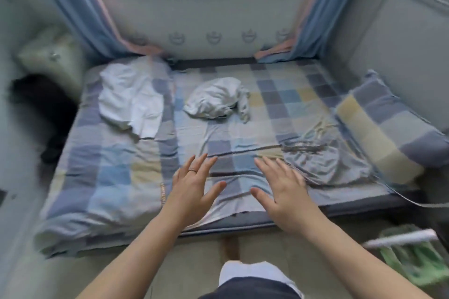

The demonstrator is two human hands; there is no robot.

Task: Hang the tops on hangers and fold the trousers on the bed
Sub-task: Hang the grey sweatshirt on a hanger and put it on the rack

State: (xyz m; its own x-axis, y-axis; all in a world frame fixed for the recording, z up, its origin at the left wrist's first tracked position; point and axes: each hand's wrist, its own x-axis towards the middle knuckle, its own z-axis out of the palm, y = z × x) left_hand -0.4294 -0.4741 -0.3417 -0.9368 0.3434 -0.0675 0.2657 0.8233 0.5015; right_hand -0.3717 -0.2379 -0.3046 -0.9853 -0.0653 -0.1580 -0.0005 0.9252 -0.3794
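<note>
Checked blue-and-yellow bed (116, 177): crumpled white garment (132, 97) far left, bundled white garment (218, 99) centre; left hand (194, 189) and right hand (284, 192) near, fingers spread wide (holding nothing).

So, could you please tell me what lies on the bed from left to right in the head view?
flat white garment → crumpled white garment → rumpled grey-blue cloth → checked pillow at the right edge.

Thin ring (192, 170) on left hand (192, 189) — bare forearms (136, 250)
</note>
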